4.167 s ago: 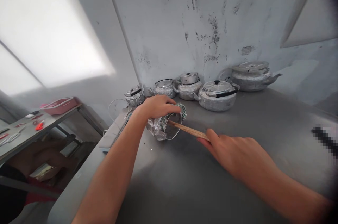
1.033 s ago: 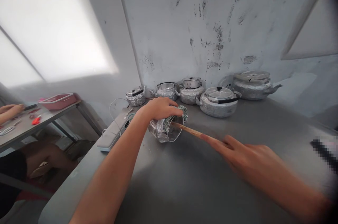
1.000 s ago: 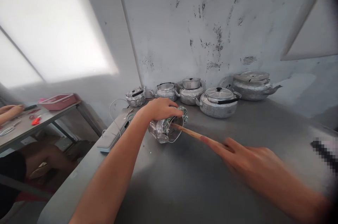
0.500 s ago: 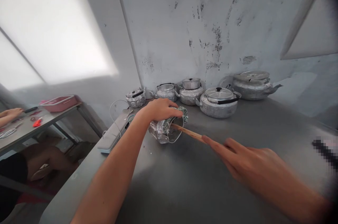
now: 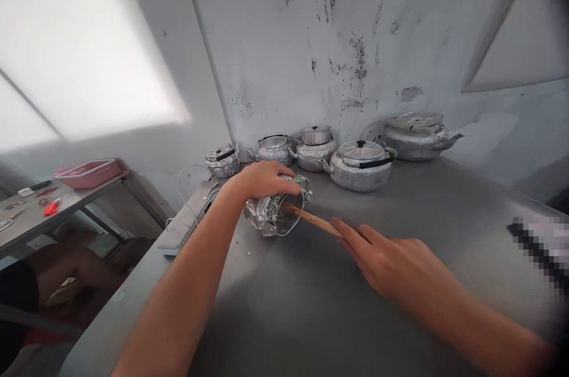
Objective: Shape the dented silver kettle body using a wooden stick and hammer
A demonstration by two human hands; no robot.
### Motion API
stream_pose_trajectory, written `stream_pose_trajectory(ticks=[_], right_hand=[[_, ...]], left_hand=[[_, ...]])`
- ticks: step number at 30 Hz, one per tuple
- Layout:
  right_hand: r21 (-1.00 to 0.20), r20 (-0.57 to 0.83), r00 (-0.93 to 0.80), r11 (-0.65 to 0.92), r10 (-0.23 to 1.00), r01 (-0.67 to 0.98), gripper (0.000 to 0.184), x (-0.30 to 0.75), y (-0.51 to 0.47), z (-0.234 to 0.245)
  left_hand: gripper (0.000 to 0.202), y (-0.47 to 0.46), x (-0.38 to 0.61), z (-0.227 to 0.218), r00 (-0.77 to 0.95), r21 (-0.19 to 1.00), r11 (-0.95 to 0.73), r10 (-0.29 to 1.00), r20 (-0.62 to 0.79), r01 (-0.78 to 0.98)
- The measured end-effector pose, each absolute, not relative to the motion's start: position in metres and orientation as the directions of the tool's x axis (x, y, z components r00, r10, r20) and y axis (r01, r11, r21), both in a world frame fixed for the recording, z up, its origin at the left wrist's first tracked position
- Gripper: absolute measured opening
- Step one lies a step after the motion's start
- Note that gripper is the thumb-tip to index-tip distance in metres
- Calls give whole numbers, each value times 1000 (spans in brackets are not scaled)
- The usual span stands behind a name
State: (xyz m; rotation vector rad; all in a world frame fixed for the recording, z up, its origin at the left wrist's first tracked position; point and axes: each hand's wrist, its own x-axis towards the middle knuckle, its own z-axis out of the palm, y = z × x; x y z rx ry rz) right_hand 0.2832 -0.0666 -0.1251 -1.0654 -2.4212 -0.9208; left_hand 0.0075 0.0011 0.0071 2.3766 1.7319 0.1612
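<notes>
A silvery metal pot [image 5: 261, 218], kettle-like in its dented body, lies tipped on its side with its round mouth toward the right. Over its top my left hand [image 5: 272, 179] is closed, gripping it together with a green-and-white patterned cloth [image 5: 304, 185] at the rim. My right hand [image 5: 377, 252] is wrapped round a flat wooden stick [image 5: 317, 221]. The stick's far end goes into the pot's mouth, and its tip is hidden inside.
Behind stand several aluminium kettles, among them a lidded kettle [image 5: 361, 171] and a large kettle [image 5: 415, 140]. A white power strip [image 5: 178, 237] with a cable lies at the grey table's left edge. On another table is a pink basket [image 5: 91, 174]; a person's leg [image 5: 75, 273] shows below.
My right hand has shifted slightly left and up, with the stick still in the pot. The view has turned a little. The other person's hand at far left has gone out of view.
</notes>
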Motion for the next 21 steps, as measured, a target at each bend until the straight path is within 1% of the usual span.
stream_pose_trajectory(ticks=[2, 6, 9, 13, 16, 21], right_hand=[[385, 537, -640, 516, 549, 765, 40, 279, -69, -125], [298, 516, -592, 518, 619, 802, 45, 274, -76, -121], [248, 499, -589, 547, 636, 799, 47, 272, -78, -117], [156, 415, -552, 542, 723, 826, 46, 272, -76, -115], [83, 418, -535, 556, 734, 827, 47, 274, -73, -114], [59, 393, -531, 556, 751, 829, 46, 274, -72, -112]], left_hand=[[61, 2, 7, 7, 317, 235, -301, 948, -33, 924], [57, 3, 6, 7, 321, 252, -302, 946, -38, 920], [60, 4, 5, 6, 314, 249, -298, 949, -26, 922], [61, 5, 5, 5, 319, 249, -303, 947, -25, 920], [61, 5, 5, 6, 311, 256, -292, 950, -34, 921], [55, 3, 7, 7, 321, 256, -304, 947, -28, 918]])
